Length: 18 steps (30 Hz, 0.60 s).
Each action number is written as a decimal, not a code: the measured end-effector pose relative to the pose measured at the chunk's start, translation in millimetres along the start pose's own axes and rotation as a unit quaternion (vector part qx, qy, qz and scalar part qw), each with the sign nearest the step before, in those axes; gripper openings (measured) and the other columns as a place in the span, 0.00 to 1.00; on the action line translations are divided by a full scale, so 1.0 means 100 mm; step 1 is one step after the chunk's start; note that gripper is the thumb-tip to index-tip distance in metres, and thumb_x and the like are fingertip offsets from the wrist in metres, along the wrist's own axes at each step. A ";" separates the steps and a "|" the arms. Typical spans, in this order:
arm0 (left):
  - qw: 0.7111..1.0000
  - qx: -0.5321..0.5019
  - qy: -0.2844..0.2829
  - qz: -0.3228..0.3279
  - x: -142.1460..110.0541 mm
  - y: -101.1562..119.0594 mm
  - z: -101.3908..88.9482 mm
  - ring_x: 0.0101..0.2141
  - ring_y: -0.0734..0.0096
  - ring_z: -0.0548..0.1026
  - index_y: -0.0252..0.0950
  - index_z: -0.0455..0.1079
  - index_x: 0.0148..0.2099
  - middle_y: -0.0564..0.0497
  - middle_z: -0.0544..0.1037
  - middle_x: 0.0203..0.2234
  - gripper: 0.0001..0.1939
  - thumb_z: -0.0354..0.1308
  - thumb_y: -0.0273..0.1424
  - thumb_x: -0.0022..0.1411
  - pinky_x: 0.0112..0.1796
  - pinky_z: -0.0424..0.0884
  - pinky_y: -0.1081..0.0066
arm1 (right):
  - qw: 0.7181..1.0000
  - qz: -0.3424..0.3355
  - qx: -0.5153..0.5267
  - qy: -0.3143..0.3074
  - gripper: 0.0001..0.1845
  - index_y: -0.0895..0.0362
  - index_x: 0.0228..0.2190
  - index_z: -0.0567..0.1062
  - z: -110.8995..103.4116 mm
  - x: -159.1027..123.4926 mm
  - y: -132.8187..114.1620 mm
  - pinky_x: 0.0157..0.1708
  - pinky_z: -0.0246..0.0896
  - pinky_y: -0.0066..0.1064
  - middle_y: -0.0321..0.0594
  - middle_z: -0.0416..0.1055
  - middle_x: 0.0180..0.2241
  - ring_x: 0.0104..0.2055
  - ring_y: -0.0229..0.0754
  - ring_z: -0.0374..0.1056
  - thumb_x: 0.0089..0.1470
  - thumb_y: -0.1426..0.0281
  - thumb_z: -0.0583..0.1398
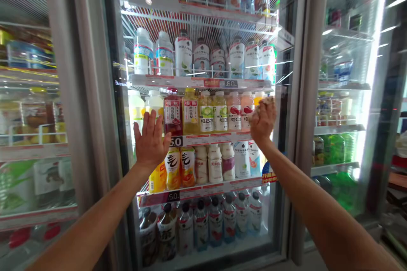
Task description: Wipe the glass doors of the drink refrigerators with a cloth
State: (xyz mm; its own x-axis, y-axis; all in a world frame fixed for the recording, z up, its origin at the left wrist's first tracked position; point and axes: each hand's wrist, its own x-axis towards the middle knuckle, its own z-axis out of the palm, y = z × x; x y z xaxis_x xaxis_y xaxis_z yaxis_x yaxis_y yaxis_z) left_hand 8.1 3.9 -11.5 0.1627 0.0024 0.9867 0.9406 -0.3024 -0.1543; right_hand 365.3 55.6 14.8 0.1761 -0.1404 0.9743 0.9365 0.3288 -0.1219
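Note:
Both arms reach forward to the glass door (203,82) of a lit drinks fridge. My left hand (151,137) lies flat against the glass at the left, fingers spread, with nothing in it. On the right, my right hand (263,122) is closed on a crumpled, light brownish cloth (268,105) near the door's right side. Most of the cloth is hidden by the fingers. Behind the glass, between the hands, stand a dark red bottle (173,114), a yellow bottle (190,112) and several vitamin drinks (221,112).
Metal frames (300,135) border the door on both sides. Neighbouring fridge sections stand left and right, with green bottles (338,150) at the right. Dark-capped bottles (201,224) line the bottom shelf. A round blue-and-red sticker (269,173) is low on the door's right.

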 end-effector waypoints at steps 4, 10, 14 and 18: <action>1.000 0.017 0.006 0.013 0.01 -0.01 -0.01 0.62 0.59 0.46 0.37 0.43 0.65 0.40 0.51 0.62 0.34 0.50 0.36 0.60 0.59 0.39 0.51 | 0.968 -0.207 0.054 -0.132 0.25 0.53 0.55 0.62 -0.03 -0.06 -0.26 0.60 0.44 0.47 0.40 0.55 0.59 0.64 0.45 0.43 0.54 0.69 0.49; 1.000 0.012 0.009 0.022 -0.01 -0.02 0.01 0.62 0.58 0.45 0.40 0.40 0.65 0.43 0.48 0.63 0.34 0.49 0.35 0.60 0.59 0.40 0.49 | 0.996 0.064 0.025 0.050 0.27 0.62 0.55 0.63 0.12 0.26 -0.24 0.57 0.44 0.56 0.52 0.54 0.59 0.63 0.54 0.46 0.53 0.70 0.46; 0.999 0.021 0.007 0.023 -0.01 -0.04 0.00 0.62 0.58 0.45 0.40 0.40 0.65 0.43 0.48 0.63 0.34 0.49 0.36 0.60 0.59 0.39 0.50 | 0.978 -0.165 0.059 -0.111 0.29 0.54 0.58 0.58 0.13 0.21 -0.63 0.61 0.41 0.49 0.40 0.50 0.62 0.65 0.46 0.39 0.54 0.70 0.48; 0.998 0.050 -0.017 0.015 0.10 -0.15 -0.09 0.62 0.58 0.48 0.38 0.42 0.65 0.41 0.51 0.62 0.33 0.48 0.37 0.61 0.59 0.40 0.52 | 0.986 -0.126 0.044 -0.099 0.27 0.54 0.56 0.60 0.09 0.39 -0.40 0.60 0.42 0.49 0.41 0.53 0.61 0.64 0.47 0.44 0.54 0.70 0.48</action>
State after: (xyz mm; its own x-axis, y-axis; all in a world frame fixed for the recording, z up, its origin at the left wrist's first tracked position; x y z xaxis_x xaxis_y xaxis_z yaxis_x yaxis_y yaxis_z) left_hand -7.4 -0.2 1.4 0.1999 0.0272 0.9794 0.9598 -0.2063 -0.1901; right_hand 331.7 44.9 59.4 -0.1299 -0.0464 0.9904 0.9113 0.3880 0.1378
